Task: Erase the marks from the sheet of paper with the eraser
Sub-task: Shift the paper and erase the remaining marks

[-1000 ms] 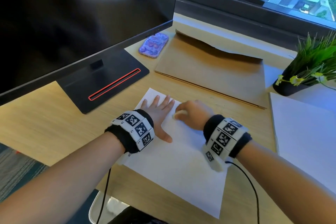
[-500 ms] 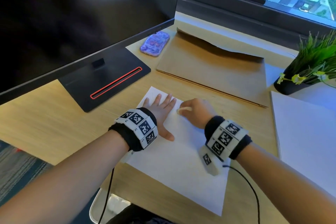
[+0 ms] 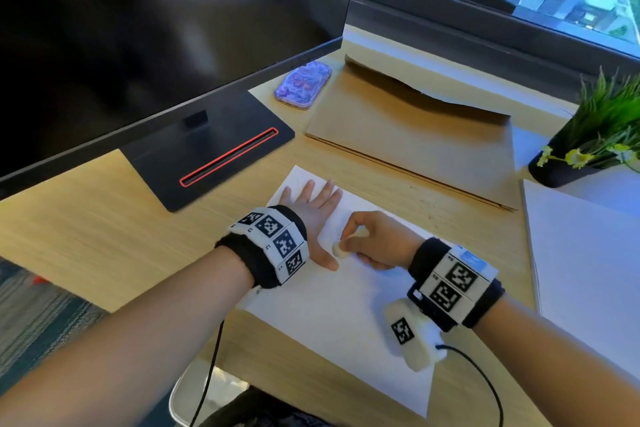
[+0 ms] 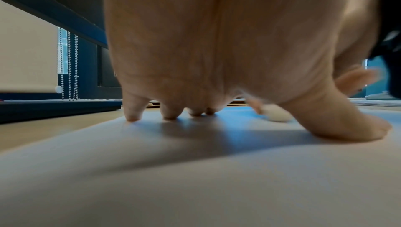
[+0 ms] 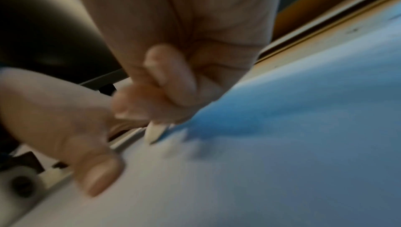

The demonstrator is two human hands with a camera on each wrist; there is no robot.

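A white sheet of paper (image 3: 329,315) lies on the wooden desk in front of me. My left hand (image 3: 313,208) lies flat on its upper left part, fingers spread, thumb (image 4: 355,127) out to the right. My right hand (image 3: 372,239) pinches a small white eraser (image 3: 340,249) and presses its tip onto the paper just beside the left thumb. The eraser (image 4: 276,115) shows behind the thumb in the left wrist view, and its tip (image 5: 155,132) pokes out below curled fingers in the blurred right wrist view. Faint marks (image 3: 337,218) remain near the eraser.
A black monitor (image 3: 156,28) on a stand (image 3: 214,149) fills the left. Behind the sheet lie a brown envelope (image 3: 415,135) and a purple phone (image 3: 303,83). A potted plant (image 3: 595,135) and more white paper (image 3: 588,260) sit at the right.
My right hand has moved toward me and to the left, bringing the eraser close to the left thumb. The left hand stays flat on the sheet.
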